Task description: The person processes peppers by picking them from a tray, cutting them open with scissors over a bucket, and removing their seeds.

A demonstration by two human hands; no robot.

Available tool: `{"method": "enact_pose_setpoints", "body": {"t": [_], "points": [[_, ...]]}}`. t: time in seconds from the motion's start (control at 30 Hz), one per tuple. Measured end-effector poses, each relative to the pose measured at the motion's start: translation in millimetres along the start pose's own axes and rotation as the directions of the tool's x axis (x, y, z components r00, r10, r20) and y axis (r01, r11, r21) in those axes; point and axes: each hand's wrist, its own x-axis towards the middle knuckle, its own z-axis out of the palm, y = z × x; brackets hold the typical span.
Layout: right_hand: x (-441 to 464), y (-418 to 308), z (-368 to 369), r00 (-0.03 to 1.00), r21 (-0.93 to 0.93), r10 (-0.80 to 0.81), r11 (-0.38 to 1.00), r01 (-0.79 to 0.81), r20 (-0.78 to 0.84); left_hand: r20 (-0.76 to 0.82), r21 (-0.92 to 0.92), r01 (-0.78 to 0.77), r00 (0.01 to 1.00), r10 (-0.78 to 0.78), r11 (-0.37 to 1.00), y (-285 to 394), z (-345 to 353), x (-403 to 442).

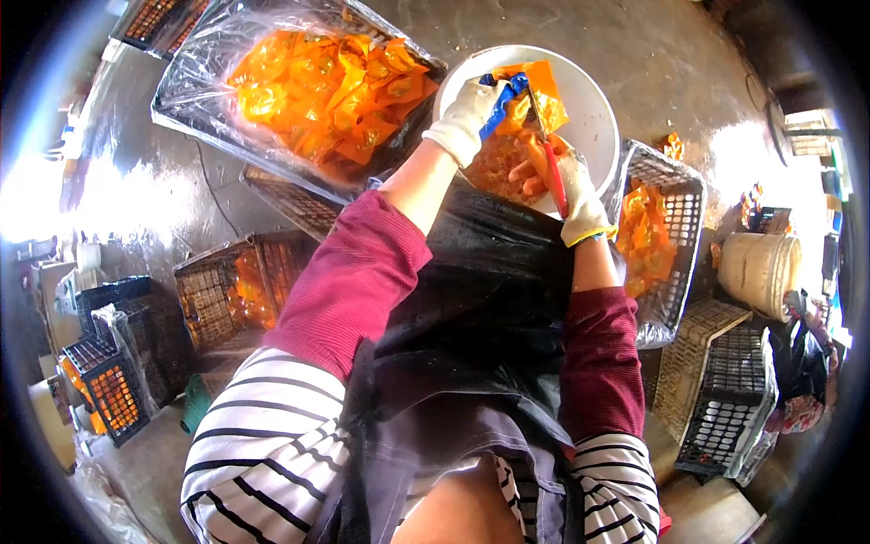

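Observation:
My left hand (473, 111), in a white glove with blue fingertips, is closed on an orange plastic packet (546, 93) above a white bucket (594, 113). My right hand (578, 189) wears a pale glove with a yellow-edged cuff and orange fingers. It grips red-handled scissors (555, 181), whose blades point up against the packet. Whether the blades are apart cannot be made out. Reddish-orange wet contents (489, 172) lie in the bottom of the bucket, partly hidden by my hands.
Left of the bucket, a plastic-lined crate (177, 100) holds a heap of orange packets (335, 95). A smaller lined crate (684, 204) with more packets (645, 240) stands to the right. Crates (204, 299) sit at lower left, and a cream bucket (759, 272) stands far right.

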Motion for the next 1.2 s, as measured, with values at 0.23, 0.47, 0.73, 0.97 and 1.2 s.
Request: {"method": "enact_pose_setpoints", "body": {"t": [0.23,0.47,0.73,0.97,1.2], "points": [[-2,-7,3,0.999,-0.064,0.026,0.998,-0.028,-0.027,0.013,-0.341,0.094,0.995,-0.096,0.935,-8,10,-1],[1,1,-4,0.999,0.142,-0.006,0.99,0.01,-0.035,0.199,-0.651,0.169,0.979,-0.048,0.741,-19,21,-1],[2,12,0,0.988,0.22,-0.036,0.973,0.069,-0.153,0.311,-0.692,0.317,0.942,-0.129,0.648,6,21,-17],[3,9,-6,0.988,0.185,0.013,0.983,0.016,-0.154,0.297,-0.613,0.406,0.913,-0.279,0.678,51,11,-36],[7,11,3,0.97,0.136,0.003,0.99,0.031,-0.243,0.323,-0.603,0.356,0.927,-0.19,0.714,-12,22,-14]]}}
